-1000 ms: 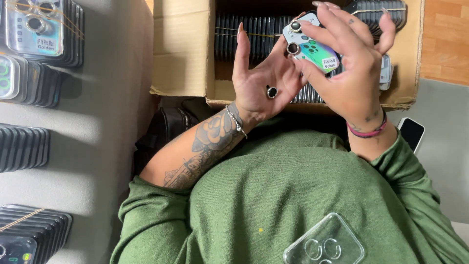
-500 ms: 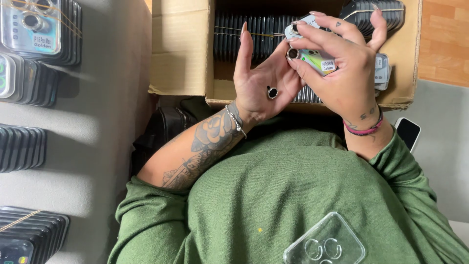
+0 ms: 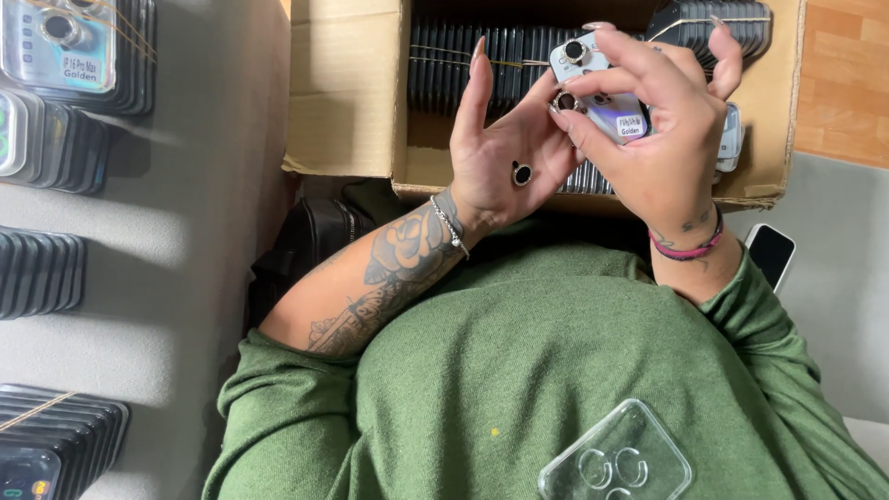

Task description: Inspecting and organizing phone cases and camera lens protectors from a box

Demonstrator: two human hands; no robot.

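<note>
**Hands close on a small lens-protector pack above an open carton**

Both hands meet in the upper middle of the frame. Right hand [image 3: 662, 139] curls its fingers around a small clear pack of camera lens protectors [image 3: 597, 88], pinching it from the right, with round dark lenses showing at the pack's upper left. Left hand [image 3: 505, 153] stands palm-up with fingers spread; its index finger points straight up and its thumb touches the pack's left edge, so the pack sits gripped between the two hands. A dark ring [image 3: 521, 173] sits on one finger of the left hand, a chain bracelet [image 3: 451, 225] on that wrist, and a pink band [image 3: 685, 248] on the right wrist.

Behind the hands lies an open cardboard box [image 3: 347, 88] filled with upright rows of dark packs. Stacks of similar packs [image 3: 42, 273] line the grey desk [image 3: 176, 278] along the left edge. A clear phone case [image 3: 616, 458] rests on the green sweater [image 3: 519, 370] at lower right, and a phone [image 3: 770, 255] lies at the right.
</note>
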